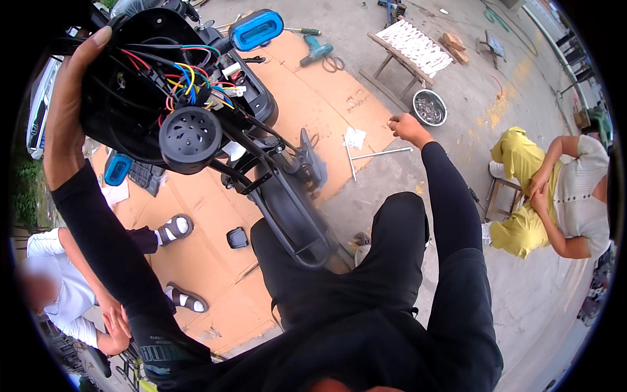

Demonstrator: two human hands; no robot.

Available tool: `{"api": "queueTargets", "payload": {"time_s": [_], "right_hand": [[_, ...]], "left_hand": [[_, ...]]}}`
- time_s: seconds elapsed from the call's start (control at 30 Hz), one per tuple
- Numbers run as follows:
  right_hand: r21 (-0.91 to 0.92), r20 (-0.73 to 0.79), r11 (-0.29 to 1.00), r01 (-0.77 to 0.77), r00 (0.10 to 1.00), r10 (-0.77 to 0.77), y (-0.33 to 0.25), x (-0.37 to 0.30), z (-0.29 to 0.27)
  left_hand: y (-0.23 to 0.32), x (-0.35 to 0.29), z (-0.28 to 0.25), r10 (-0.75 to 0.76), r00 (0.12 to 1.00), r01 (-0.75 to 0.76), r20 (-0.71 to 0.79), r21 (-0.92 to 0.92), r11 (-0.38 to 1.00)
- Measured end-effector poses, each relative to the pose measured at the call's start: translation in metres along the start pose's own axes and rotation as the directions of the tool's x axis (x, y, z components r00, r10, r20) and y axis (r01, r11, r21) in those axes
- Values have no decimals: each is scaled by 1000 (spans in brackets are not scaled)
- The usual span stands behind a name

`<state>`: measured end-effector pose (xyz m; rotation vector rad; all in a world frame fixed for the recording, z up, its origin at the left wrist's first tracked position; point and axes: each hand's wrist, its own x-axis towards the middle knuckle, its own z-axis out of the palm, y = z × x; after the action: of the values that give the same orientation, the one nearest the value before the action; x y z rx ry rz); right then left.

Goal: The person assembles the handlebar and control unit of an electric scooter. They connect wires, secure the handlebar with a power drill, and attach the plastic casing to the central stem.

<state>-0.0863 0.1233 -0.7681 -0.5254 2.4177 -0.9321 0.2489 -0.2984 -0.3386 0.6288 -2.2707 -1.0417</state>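
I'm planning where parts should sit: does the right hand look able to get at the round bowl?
Probably yes, perhaps with some leaning: nothing visible stands between the right hand and the round bowl, though the bowl sits on the ground.

In view are one scooter (144, 147) with bared wiring, two oval blue-faced mirrors (257, 30), one power drill (316, 49), one T-handled wrench (382, 154), one green-handled screwdriver (312, 31), one metal bowl (430, 92), two strapped sandals (186, 298) and two other people (581, 173).

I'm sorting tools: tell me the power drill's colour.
The power drill is teal, seen in the head view, the only one.
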Motion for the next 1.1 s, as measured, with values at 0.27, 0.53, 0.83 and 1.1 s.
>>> {"api": "queueTargets", "payload": {"time_s": [0.27, 0.53, 0.83, 1.1], "right_hand": [[-331, 101, 939, 89, 993, -59, -69, 126, 71], [-467, 96, 882, 69, 995, -27, -11, 267, 171], [-806, -128, 548, 223, 838, -530, -75, 487, 186], [-792, 154, 402, 460, 787, -597, -79, 515, 189]], "left_hand": [[-10, -20, -14, -97, 980, 81, -175, -97, 992], [-34, -34, 25, -213, 917, 197, -337, -84, 977], [-24, -39, 58, -337, 806, 349, -487, -69, 934], [-28, -40, 68, -377, 769, 387, -516, -94, 917]]}}
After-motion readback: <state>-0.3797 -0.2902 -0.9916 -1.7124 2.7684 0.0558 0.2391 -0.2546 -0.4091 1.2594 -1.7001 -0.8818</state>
